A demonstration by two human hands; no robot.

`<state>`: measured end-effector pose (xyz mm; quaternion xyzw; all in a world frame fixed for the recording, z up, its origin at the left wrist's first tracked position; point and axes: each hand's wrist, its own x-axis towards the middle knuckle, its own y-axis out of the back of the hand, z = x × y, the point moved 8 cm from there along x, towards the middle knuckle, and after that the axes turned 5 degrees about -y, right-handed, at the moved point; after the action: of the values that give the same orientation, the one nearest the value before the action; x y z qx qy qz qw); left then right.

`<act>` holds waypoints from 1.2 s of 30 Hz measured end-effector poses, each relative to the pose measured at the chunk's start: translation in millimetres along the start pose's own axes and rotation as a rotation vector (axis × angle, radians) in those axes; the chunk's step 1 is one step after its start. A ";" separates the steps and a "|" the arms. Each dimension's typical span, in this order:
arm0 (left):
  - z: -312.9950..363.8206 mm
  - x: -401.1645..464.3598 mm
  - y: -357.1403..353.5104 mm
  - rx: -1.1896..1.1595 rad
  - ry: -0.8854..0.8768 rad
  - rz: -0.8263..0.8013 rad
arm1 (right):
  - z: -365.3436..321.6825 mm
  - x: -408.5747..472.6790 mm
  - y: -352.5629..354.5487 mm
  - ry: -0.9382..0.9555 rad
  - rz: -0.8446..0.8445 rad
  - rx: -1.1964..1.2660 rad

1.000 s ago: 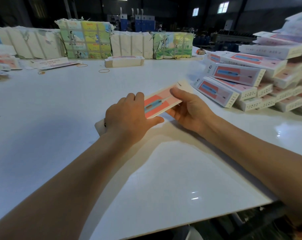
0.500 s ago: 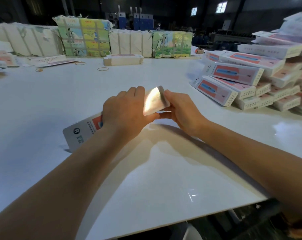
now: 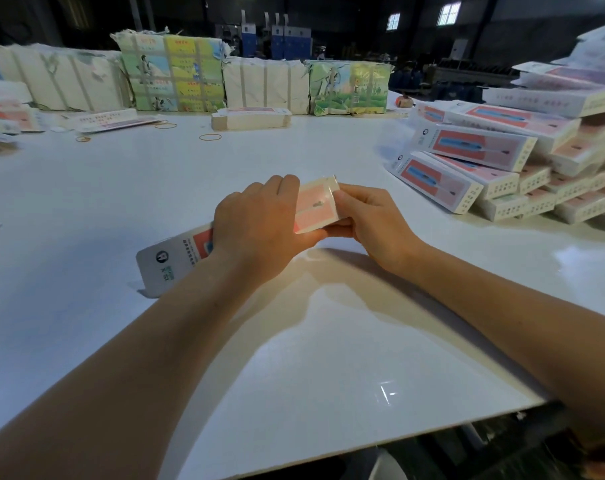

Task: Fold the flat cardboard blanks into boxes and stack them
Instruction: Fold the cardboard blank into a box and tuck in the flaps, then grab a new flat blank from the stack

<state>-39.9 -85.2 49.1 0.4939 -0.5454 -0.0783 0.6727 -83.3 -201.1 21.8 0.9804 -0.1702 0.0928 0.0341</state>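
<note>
A: We hold the box (image 3: 204, 251) with both hands just above the white table (image 3: 328, 341), near its middle. Our left hand (image 3: 259, 226) is wrapped over the middle of the box, and our right hand (image 3: 366, 220) pinches the far end, where the flap (image 3: 323, 187) stands up.

B: Then we should keep the left grip firm but not crushing, so the sleeve stays square, and fold the flap along its crease before we tuck it in. I think a skew push would bend the thin card.

A: Agreed. The box is long and slim, white at the near end with a small round logo, and pink-red at the far end. The pile of folded boxes (image 3: 501, 161) waits to our right.
</note>
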 end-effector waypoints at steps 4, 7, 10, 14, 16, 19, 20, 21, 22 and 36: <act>1.2 -0.4 -1.3 0.010 -0.018 -0.005 | -1.3 -0.3 1.5 0.003 0.044 -0.033; 4.8 -0.5 -2.6 0.053 -0.040 -0.015 | -1.0 -0.8 1.3 -0.018 0.073 -0.071; 10.7 -0.9 -1.4 0.132 -0.052 -0.015 | -3.1 -1.8 5.9 -0.002 0.152 -0.160; 17.4 -0.2 0.5 0.181 -0.054 -0.022 | -16.4 -8.6 10.7 0.137 0.264 -0.444; 18.0 1.2 5.7 0.190 -0.035 -0.001 | -22.6 -14.3 3.1 0.204 0.271 -0.554; 16.6 0.9 5.0 0.234 -0.023 -0.022 | -15.2 -18.8 -15.9 0.157 0.189 -0.557; 15.7 -0.1 2.5 0.242 -0.021 -0.035 | -10.0 -19.1 -21.9 0.120 0.145 -0.542; 14.2 -0.8 0.4 0.245 -0.014 -0.041 | -4.8 -18.8 -25.6 0.083 0.102 -0.513; 12.5 -0.9 -0.5 0.246 -0.005 -0.043 | -1.2 -18.4 -27.6 0.050 0.064 -0.472; -0.8 7.1 5.1 0.123 -0.031 -0.082 | -1.6 -8.3 -25.0 0.061 -0.144 -0.363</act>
<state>-38.6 -86.8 57.7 0.5550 -0.5388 -0.0799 0.6287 -82.8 -174.7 20.8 0.9646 -0.1125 0.0874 0.2220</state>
